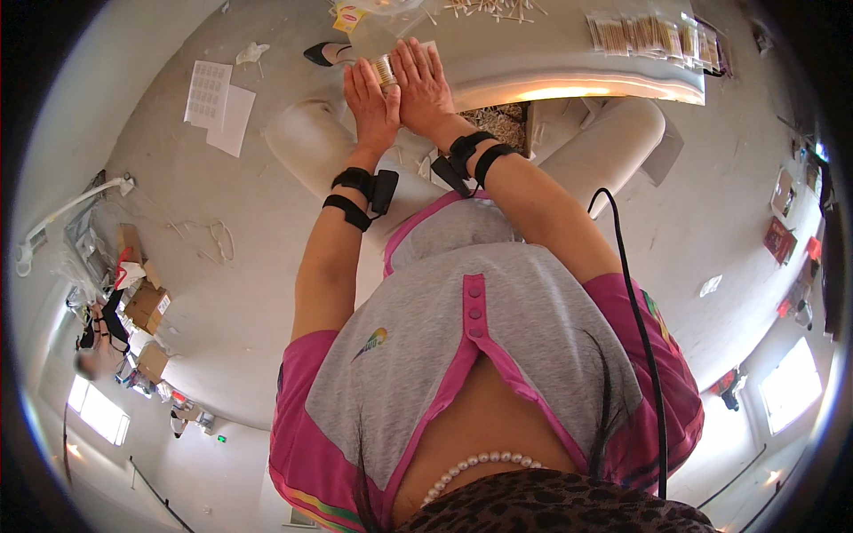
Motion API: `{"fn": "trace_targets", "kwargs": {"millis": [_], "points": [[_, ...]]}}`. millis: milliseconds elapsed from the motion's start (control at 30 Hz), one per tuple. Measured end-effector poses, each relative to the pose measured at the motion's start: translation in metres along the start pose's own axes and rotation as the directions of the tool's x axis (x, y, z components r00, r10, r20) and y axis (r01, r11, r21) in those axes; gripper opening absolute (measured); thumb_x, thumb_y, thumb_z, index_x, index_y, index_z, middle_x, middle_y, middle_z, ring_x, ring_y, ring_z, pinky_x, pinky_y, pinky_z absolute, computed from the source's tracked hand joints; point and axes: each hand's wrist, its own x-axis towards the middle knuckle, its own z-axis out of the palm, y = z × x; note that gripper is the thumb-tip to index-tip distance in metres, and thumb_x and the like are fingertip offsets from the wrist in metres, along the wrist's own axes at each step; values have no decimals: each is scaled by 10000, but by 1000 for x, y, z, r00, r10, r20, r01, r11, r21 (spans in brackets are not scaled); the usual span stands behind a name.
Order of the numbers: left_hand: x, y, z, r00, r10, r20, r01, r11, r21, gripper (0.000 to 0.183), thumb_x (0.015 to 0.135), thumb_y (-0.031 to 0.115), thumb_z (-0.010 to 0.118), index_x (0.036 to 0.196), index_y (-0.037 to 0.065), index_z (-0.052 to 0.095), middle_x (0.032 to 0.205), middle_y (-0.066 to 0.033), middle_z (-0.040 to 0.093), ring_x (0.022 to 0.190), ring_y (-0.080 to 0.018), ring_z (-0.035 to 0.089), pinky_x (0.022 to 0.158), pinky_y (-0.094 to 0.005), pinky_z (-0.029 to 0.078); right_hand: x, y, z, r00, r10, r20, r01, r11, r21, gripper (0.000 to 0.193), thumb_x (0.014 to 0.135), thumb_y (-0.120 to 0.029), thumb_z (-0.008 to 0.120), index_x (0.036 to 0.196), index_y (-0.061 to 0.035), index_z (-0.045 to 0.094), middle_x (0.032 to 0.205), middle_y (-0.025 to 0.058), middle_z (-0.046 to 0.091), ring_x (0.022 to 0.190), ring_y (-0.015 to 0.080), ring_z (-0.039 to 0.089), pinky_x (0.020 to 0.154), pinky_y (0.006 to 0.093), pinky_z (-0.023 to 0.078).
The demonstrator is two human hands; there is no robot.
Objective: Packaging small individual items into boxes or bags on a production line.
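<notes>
At the table's edge, my left hand point(373, 105) and my right hand point(424, 89) lie side by side, nearly touching. Between them shows a small clear pack of cotton swabs point(383, 71), gripped from both sides. My fingers point away from me, fairly straight, and cover much of the pack. Loose cotton swabs point(498, 9) lie scattered beyond my right hand on the table point(533, 49). Farther right, several filled swab packs point(653, 40) are lined up in a row.
A yellow packet point(348, 16) lies past my left hand. Below the table edge, a box of small pale bits point(502, 123) sits between my knees. Paper sheets point(209, 93) lie on the floor at left. A black cable point(629, 293) runs along my right side.
</notes>
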Motion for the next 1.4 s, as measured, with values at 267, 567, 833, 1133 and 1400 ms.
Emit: {"fn": "trace_targets", "kwargs": {"millis": [267,567,833,1133,1400], "points": [[4,-7,-1,994,-68,-86,75,994,74,714,1058,414,435,1575,-33,227,1620,-274,234,1524,-430,168,1223,-555,125,1,8,9,996,0,-90,13,990,143,721,988,-435,489,1541,13,372,1648,170,291,1560,336,183,1268,523,82],[10,-41,2,617,-775,136,414,173,-894,412,1023,431,600,1212,65,618,1097,-63,648,925,-174,611,764,-319,480,2,7,7,999,-31,-19,32,994,105,834,985,-534,515,1576,9,289,1657,176,256,1568,338,137,1269,523,70],[19,-34,19,657,-709,257,201,-165,-966,308,1017,392,641,1021,84,665,930,15,665,774,-89,610,641,-271,482,1,8,8,999,-22,-48,30,985,168,891,963,-539,538,1587,20,235,1660,189,244,1565,357,142,1265,527,77],[23,-20,24,561,-809,173,114,-132,-985,253,967,287,740,939,40,693,890,-28,693,776,-124,646,720,-293,538,0,13,12,996,-70,-52,80,975,207,894,964,-521,563,1594,14,221,1661,236,198,1557,409,129,1262,526,97],[25,-15,27,572,-819,44,124,33,-992,268,982,294,710,953,30,675,968,-69,707,837,-178,676,768,-337,558,2,10,13,990,-104,-93,127,945,303,893,968,-519,571,1586,24,224,1636,306,197,1540,467,139,1248,551,119]]}}
